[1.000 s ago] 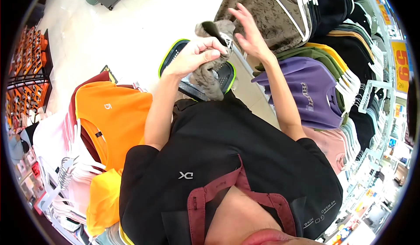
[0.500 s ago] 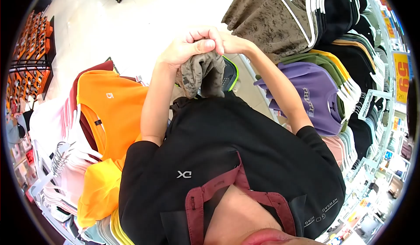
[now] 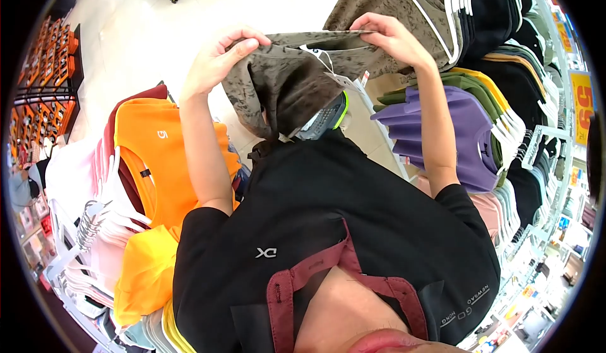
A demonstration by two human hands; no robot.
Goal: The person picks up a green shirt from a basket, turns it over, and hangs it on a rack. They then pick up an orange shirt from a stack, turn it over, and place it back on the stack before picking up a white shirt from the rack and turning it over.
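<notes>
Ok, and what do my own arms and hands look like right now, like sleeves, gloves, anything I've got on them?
Your left hand and right hand are both ungloved, with no ring, watch or bracelet that I can see. Your left sleeve and right sleeve are short and plain black, leaving the forearms bare.
</notes>
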